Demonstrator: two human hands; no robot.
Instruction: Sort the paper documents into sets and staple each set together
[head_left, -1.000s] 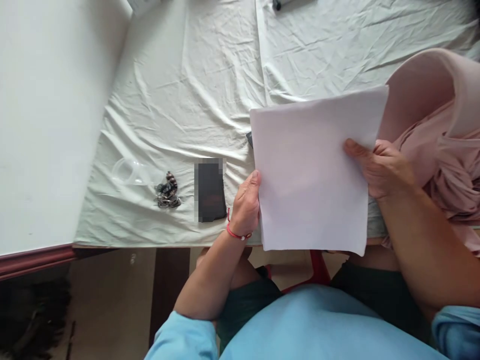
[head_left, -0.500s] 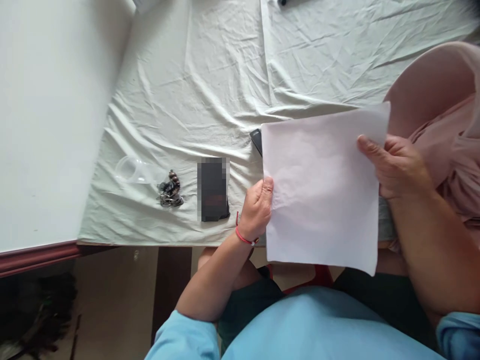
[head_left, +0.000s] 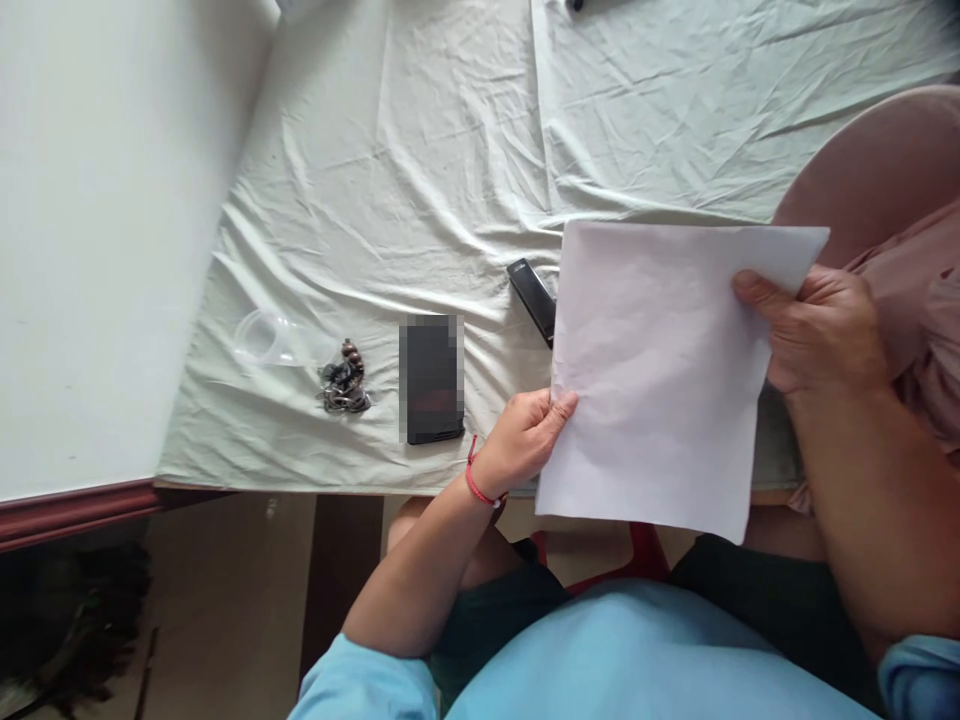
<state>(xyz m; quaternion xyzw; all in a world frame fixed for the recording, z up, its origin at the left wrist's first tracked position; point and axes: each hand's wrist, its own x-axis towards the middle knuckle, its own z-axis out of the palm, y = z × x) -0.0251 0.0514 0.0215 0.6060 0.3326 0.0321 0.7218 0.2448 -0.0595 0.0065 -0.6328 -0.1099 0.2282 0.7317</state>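
Observation:
A white sheet of paper (head_left: 652,370), perhaps several together, is held up over the table's front edge. My left hand (head_left: 525,435), with a red string bracelet at the wrist, pinches its left edge, thumb on top. On the other side my right hand (head_left: 821,330) grips the upper right edge, its thumb lying on the face and the fingers hidden behind. Partly covered by the paper's left edge is a black stapler-like object (head_left: 532,300). A dark, blurred-out flat object (head_left: 433,385) lies left of my left hand.
A clear plastic cup (head_left: 262,337) lies on the pale green tablecloth (head_left: 420,180), beside a small tangle of beads and cords (head_left: 346,380). At the right stands a pink rounded chair or basket with cloth (head_left: 862,170). A white board (head_left: 112,250) borders the left.
The paper has shifted right and tilted, uncovering more of the black object. Both hands moved right with it, and my left hand slid a little lower.

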